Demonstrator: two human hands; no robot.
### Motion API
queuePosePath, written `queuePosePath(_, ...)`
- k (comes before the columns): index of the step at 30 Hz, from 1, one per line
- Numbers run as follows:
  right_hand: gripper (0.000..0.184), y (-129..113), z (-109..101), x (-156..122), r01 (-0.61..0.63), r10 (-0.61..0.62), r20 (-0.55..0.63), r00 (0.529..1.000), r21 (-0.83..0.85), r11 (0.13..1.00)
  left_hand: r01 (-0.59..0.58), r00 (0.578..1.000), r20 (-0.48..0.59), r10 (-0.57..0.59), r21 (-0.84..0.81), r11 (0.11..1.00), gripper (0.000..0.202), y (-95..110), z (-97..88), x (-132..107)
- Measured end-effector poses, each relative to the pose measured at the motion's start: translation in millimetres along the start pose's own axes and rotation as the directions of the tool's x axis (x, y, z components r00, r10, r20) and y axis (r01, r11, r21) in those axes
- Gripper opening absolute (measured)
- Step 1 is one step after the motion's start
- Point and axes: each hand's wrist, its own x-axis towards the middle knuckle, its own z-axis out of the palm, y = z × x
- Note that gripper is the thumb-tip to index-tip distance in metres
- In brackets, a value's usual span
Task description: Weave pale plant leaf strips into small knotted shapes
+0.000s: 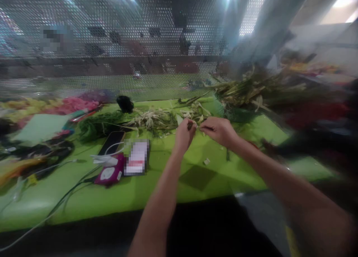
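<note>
Both of my hands meet over the green table (134, 197) near its far side. My left hand (184, 133) is closed in a pinch on a small dark piece of plant stem. My right hand (219, 130) is closed too, its fingers pinching the same stem from the right. Just beyond the hands lies a loose pile of pale leaves and stems (156, 121). The picture is blurred, so the stem's shape is hard to make out.
A bigger heap of green stalks (248, 89) lies at the back right. A dark phone (112, 142), a magenta device with white cables (109, 173) and a card lie left of the hands. Pink and yellow material (69, 105) sits far left. A perforated metal screen (125, 44) stands behind.
</note>
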Motion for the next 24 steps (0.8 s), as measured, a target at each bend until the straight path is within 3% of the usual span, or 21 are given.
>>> queuePosePath(2, 0.017, 4.3, -6.4, 6.2, 0.030, -0.030, 0.001, 1.000, -0.046, 0.998, -0.124, 0.990, 0.076, 0.117, 0.095, 0.988, 0.005, 0.5, -1.1, -1.0)
queuePosePath(4, 0.015, 15.3, -9.9, 12.8, 0.006, -0.006, 0.003, 1.000, 0.015, 1.000, -0.166, 0.965, 0.210, 0.154, 0.040, 0.985, 0.004, 1.6, -2.7, -2.7)
queuePosePath(7, 0.019, 34.5, -6.3, 17.1, -0.155, 0.157, 0.010, 0.987, 0.246, 0.957, -0.012, 0.931, 0.353, 0.089, -0.213, 0.977, 0.014, 4.0, -6.0, -5.1)
queuePosePath(10, 0.025, 41.3, 4.9, 10.9, -0.274, 0.282, 0.034, 0.959, 0.374, 0.886, 0.157, 0.952, 0.306, -0.021, -0.431, 0.889, 0.023, 3.8, -6.9, -5.3)
queuePosePath(12, 0.023, 35.2, 11.5, 3.7, -0.269, 0.269, 0.048, 0.962, 0.330, 0.905, 0.216, 0.966, 0.232, -0.113, -0.485, 0.847, 0.023, 1.8, -5.2, -3.9)
queuePosePath(15, 0.018, 16.6, 14.2, -5.0, -0.129, 0.127, 0.022, 0.992, 0.137, 0.982, 0.204, 0.978, 0.118, -0.171, -0.379, 0.902, 0.017, -1.5, -1.7, -1.4)
queuePosePath(19, 0.022, 1.9, 7.1, -6.4, 0.021, -0.019, 0.036, 0.999, -0.063, 0.998, -0.017, 0.998, 0.054, 0.018, -0.019, 1.000, 0.007, -3.9, 1.0, -1.1)
queuePosePath(22, 0.020, 10.1, -0.5, -2.5, -0.010, 0.012, 0.069, 0.998, -0.024, 1.000, -0.194, 0.973, 0.148, 0.178, 0.107, 0.975, 0.001, -5.7, 1.7, -2.4)
queuePosePath(24, 0.017, 20.9, -4.7, 1.4, -0.096, 0.091, 0.063, 0.994, 0.070, 0.993, -0.213, 0.944, 0.267, 0.193, 0.048, 0.976, 0.000, -5.6, 1.0, -3.5)
